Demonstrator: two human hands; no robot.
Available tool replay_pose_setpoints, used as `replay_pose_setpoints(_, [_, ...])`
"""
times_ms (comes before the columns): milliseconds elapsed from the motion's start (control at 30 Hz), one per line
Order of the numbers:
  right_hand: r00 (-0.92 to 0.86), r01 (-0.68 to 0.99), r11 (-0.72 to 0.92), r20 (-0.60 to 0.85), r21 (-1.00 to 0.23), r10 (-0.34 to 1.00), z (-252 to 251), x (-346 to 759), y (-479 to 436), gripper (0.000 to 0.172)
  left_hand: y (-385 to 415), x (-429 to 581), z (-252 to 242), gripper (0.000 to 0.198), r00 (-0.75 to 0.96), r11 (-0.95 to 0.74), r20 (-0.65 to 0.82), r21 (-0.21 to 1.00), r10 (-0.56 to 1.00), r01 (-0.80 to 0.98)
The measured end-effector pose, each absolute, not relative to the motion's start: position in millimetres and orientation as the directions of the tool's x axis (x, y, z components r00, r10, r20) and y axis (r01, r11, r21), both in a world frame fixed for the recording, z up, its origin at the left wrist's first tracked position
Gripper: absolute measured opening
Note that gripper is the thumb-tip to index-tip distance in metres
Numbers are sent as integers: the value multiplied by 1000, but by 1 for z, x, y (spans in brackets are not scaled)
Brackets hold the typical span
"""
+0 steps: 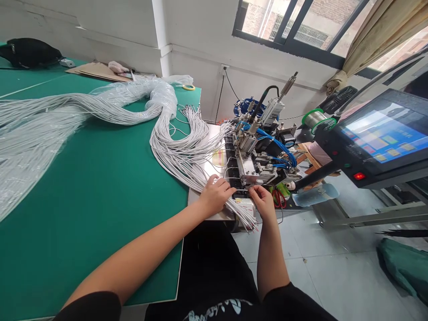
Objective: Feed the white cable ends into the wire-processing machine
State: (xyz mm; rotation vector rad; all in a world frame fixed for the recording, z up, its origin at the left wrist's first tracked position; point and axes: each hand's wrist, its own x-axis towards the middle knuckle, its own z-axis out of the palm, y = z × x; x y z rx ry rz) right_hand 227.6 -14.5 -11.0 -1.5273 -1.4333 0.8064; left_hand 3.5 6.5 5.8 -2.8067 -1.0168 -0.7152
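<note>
A single white cable (241,190) runs between my two hands at the near end of the bench machine (248,167). My left hand (216,196) is closed on it with thumb and fingers, resting over a thick bundle of white cables (174,154). The cut ends (249,220) of that bundle stick out below my left hand. At the machine's front edge my right hand (263,201) pinches the cable's other end between thumb and fingertips. The very tip is hidden by those fingers.
A green table (133,178) carries more cables in clear plastic wrap (163,98) and a yellow tape roll (188,88). Right of the machine are red-handled scissors (278,198), a solder wire spool (317,120) and a touchscreen (384,133) on an arm.
</note>
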Motion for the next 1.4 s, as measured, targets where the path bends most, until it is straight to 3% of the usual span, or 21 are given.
replay_pose_setpoints(333, [32,306,31,43,-951,999,-17,232,-7,29,8,5,4,40,675,-782,467,61,571,620])
replay_pose_setpoints(633, [175,-57,-174,-181,-983,968,-23,217,-9,30,7,4,5,43,679,-782,444,83,584,618])
replay_pose_setpoints(733, [191,-102,-178,-195,-979,962,-25,216,-13,33,7,3,5,46,678,-777,428,100,597,621])
replay_pose_setpoints(1033, [245,145,-88,-50,-986,968,-29,237,-28,42,7,2,5,42,663,-780,461,111,590,616])
replay_pose_setpoints(1400, [283,354,-45,61,-934,957,2,239,-50,40,6,1,5,45,637,-747,434,144,637,649])
